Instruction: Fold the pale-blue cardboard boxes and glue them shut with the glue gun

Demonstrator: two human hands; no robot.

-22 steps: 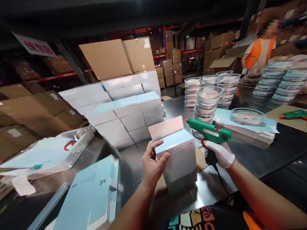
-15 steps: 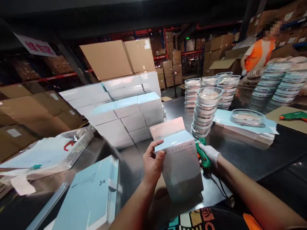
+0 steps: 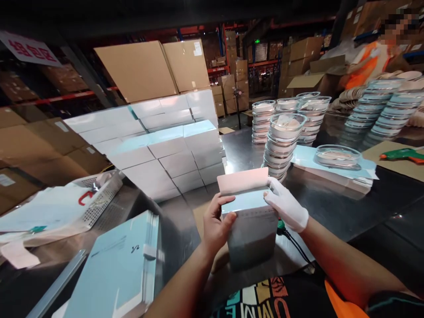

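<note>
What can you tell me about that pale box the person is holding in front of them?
The box is a squarish carton that looks like smooth card, with a pale blue top and greyish-white sides. One wide flap stands up at its far edge, its inner face pinkish. A line of small print runs along the near top edge, too small to read. It sits upright on the shiny metal table, on a sheet of brown cardboard. The bare left hand clasps its near left corner; the white-gloved right hand presses on the top right edge.
</note>
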